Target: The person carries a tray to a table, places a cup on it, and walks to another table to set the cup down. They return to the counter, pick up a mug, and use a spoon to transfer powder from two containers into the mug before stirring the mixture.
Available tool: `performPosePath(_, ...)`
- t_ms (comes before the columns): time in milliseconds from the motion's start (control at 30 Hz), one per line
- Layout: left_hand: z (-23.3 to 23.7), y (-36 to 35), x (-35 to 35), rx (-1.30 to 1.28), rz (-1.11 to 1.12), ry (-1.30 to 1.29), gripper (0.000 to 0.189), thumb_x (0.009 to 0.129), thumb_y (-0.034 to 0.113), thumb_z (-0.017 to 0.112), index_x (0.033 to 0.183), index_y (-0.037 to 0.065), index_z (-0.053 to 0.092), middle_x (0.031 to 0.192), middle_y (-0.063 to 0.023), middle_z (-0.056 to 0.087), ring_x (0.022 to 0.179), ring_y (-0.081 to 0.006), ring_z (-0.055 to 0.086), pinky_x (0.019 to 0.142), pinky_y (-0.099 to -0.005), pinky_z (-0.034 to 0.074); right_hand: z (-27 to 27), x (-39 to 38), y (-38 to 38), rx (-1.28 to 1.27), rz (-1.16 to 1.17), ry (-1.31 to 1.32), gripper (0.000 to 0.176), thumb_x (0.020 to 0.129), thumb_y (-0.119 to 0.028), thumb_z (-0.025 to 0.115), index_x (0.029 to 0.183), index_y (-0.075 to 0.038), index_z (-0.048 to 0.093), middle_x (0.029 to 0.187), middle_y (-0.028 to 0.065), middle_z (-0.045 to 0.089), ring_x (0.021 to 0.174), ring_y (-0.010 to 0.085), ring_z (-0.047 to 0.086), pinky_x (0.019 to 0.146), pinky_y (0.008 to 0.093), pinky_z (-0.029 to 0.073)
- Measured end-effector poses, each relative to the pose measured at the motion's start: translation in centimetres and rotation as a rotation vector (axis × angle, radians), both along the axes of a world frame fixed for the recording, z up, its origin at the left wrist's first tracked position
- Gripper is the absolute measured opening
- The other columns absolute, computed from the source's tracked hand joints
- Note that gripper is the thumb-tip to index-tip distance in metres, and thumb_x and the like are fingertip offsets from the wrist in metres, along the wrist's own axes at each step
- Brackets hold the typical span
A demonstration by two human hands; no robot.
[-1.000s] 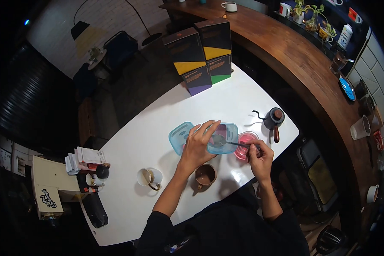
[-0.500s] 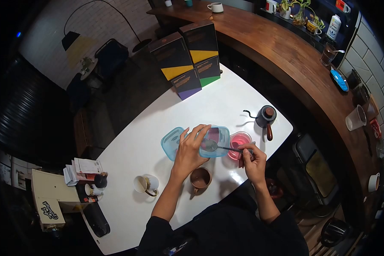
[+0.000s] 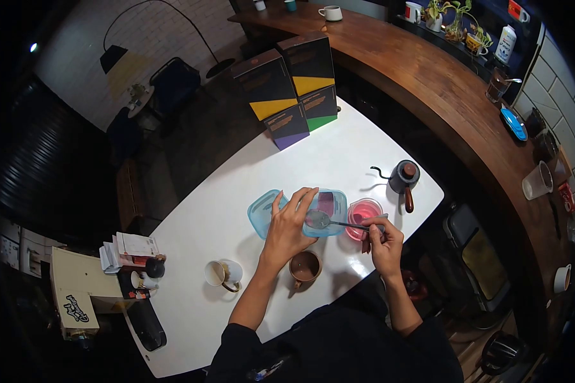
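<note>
My left hand (image 3: 289,225) is closed on the near-side wall of a translucent blue plastic container (image 3: 340,207), fingers over its left rim and thumb low at the front. Inside the container a purplish patch shows at the back. A dark spoon (image 3: 348,225) is pinched in my right hand (image 3: 384,246), its bowl tilted down within the container's outline. Left of my left hand lies another blue translucent piece (image 3: 260,214), partly covered by that hand. Beside the container stands a pink cup (image 3: 367,207), overlapped by my right fingers. A brown mug (image 3: 305,267) sits just below the container.
A white mug (image 3: 223,274) stands left of my forearm. At the right is a black gooseneck kettle (image 3: 404,177) with a wooden handle. Stacked dark boxes (image 3: 287,83) rise at the table's far end. A curved wooden counter (image 3: 415,70) runs along the right.
The whole view has shifted slightly. My right hand has turned a little, with its fingers more curled round the spoon handle; the left hand keeps its hold on the container.
</note>
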State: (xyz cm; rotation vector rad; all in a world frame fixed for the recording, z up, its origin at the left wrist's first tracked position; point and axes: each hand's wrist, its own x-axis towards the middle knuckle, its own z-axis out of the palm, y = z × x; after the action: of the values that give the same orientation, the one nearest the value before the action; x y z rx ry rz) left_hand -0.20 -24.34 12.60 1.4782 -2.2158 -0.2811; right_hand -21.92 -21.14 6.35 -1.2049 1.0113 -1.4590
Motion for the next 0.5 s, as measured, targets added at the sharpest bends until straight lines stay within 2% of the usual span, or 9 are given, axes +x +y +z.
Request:
performPosePath(233,0.4,0.2,0.2,0.024,0.004,-0.012,0.103,0.054,0.029,0.091,0.141,0.007,0.040,0.134,-0.0110,0.049,0.115,-0.0289,0.058,0.115,-0.0596,0.021,1.5,-1.1,-0.1,0.020,-0.037,-0.062,0.014,0.100,-0.004,0.048,0.103,0.003,0.059,0.067,0.0049,0.058,0.051,0.0081,0.053,0.047,0.0216,0.041)
performPosePath(300,-0.3,-0.1,0.5,0.003,0.002,0.062,0.101,0.052,0.030,0.090,0.137,0.003,0.044,0.132,-0.0129,0.051,0.123,-0.0321,0.052,0.114,-0.0607,0.023,2.0,-1.1,-0.2,0.000,-0.035,-0.058,0.015,0.100,-0.005,0.048,0.103,0.004,0.059,0.066,0.0054,0.058,0.051,0.0087,0.053,0.047,0.0220,0.041)
performPosePath(433,-0.4,-0.2,0.9,-0.020,-0.023,0.111,0.099,0.052,0.037,0.090,0.134,0.001,0.047,0.130,-0.0151,0.052,0.120,-0.0329,0.053,0.114,-0.0601,0.025,2.6,-1.2,0.1,-0.051,-0.080,-0.062,0.021,0.101,-0.012,0.049,0.100,0.006,0.060,0.066,0.0076,0.057,0.050,0.0107,0.052,0.045,0.0229,0.041)
performPosePath(500,-0.4,-0.2,0.6,-0.016,-0.040,0.068,0.097,0.058,0.043,0.087,0.133,-0.003,0.048,0.128,-0.0173,0.053,0.113,-0.0326,0.059,0.115,-0.0598,0.022,2.5,-1.5,0.1,-0.066,-0.087,-0.074,0.022,0.101,-0.013,0.049,0.099,0.006,0.060,0.067,0.0077,0.057,0.050,0.0108,0.052,0.045,0.0229,0.041)
